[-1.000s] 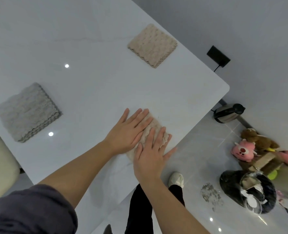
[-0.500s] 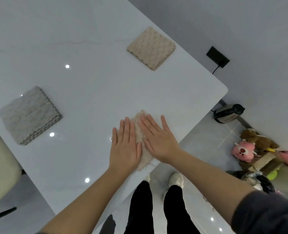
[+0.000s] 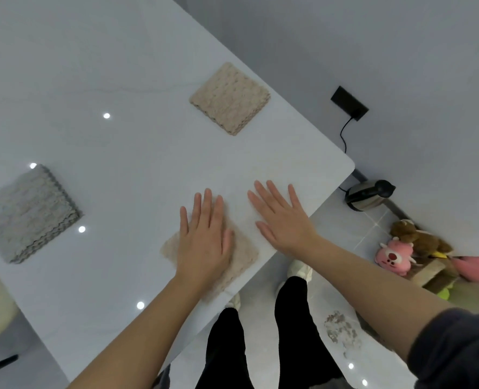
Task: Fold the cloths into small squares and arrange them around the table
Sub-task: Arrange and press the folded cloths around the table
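Beige cloth (image 3: 245, 255) lies under the straight, flat fingers (image 3: 208, 206) of the left hand (image 3: 204, 242), a folded square at lower centre by the tabletop (image 3: 120, 66) edge. The right hand (image 3: 284, 220) rests just right of it, fingers spread straight, holding nothing. A second beige square (image 3: 229, 98) sits upper centre, a grey square (image 3: 27, 214) far left.

Your left hand (image 3: 204, 237) lies flat, palm down, fingers (image 3: 207, 203) straight and close together, pointing to 12 o'clock. Your right hand (image 3: 283, 220), at its 2 o'clock, is flat too, fingers spread, pointing toward 11 o'clock.
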Demonstrator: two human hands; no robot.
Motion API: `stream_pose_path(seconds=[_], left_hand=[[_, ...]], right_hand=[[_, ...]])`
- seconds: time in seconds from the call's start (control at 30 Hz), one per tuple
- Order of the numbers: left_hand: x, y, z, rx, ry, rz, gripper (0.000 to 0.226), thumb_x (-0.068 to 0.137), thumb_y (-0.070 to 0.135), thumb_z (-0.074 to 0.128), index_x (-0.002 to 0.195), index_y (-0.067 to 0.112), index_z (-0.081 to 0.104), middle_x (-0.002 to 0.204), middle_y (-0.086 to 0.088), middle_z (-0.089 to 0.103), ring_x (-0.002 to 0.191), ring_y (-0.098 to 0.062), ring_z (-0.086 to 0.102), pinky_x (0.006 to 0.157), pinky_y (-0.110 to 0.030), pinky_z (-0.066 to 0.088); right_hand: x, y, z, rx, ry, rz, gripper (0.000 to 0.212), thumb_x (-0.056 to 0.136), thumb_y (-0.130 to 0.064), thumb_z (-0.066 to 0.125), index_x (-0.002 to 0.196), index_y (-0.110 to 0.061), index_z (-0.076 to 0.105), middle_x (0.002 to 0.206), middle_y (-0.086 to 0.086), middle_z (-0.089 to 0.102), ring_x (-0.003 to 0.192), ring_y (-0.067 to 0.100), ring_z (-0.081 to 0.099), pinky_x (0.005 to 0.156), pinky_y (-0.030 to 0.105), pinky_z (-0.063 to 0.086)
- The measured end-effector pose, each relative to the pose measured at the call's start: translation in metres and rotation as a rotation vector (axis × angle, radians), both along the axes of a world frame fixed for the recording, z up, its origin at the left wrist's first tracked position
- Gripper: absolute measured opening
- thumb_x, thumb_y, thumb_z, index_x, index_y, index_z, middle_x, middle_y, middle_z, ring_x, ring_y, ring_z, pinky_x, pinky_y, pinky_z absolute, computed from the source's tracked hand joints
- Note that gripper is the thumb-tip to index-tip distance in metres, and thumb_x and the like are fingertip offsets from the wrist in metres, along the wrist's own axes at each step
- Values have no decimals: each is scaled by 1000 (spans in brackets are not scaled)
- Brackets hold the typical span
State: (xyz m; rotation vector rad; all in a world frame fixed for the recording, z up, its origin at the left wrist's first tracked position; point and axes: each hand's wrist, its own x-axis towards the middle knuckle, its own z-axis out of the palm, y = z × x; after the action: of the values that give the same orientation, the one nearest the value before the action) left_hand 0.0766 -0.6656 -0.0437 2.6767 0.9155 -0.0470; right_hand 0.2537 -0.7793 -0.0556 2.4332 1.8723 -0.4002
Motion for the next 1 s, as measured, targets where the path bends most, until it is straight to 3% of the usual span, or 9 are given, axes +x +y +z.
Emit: stream_pose_path(seconds=[0.17,0.33,0.43,0.53,0.73,1.0], left_hand=[[60,-10,-2,16,52,11,64,95,39,20,153,9,22,160,-15,15,149,-30,9,118,-52,7],[123,-22,-7,-46,86,112,67,95,42,15,155,12,11,162,-11,2,149,-29,-4,119,-49,1],[160,-33,-8,-85,104,237,63,98,39,24,155,12,12,162,-12,2,149,-31,-3,120,-51,4],[194,-43,-5,-106,113,340,63,101,35,34,155,12,11,163,-11,-1,150,-29,-5,120,-51,4],[253,-51,4,-94,87,460,63,100,35,34,155,14,11,163,-10,-2,150,-26,-8,120,-50,2],[306,-17,-6,-28,-14,687,64,97,26,47,153,9,22,162,-13,6,150,-28,-1,119,-52,6]], right_hand=[[66,-2,16,-70,-13,-8,61,99,-42,20,154,-18,21,162,8,17,149,29,16,116,58,17],[134,-4,18,-143,37,53,68,91,-48,-3,156,-25,0,164,2,-6,151,24,-7,120,54,1],[180,-5,20,-193,33,161,72,87,-49,-12,155,-26,-7,163,1,-13,150,24,-12,119,53,-3],[222,-2,27,-180,42,253,71,90,-48,-6,156,-24,2,164,4,-4,151,27,-5,119,57,6],[286,18,37,-184,51,351,59,104,-40,21,156,-24,-1,164,2,-9,150,24,-12,120,55,1],[332,93,32,-172,71,568,58,105,-40,25,156,-27,1,164,1,-10,150,23,-13,120,53,-4]])
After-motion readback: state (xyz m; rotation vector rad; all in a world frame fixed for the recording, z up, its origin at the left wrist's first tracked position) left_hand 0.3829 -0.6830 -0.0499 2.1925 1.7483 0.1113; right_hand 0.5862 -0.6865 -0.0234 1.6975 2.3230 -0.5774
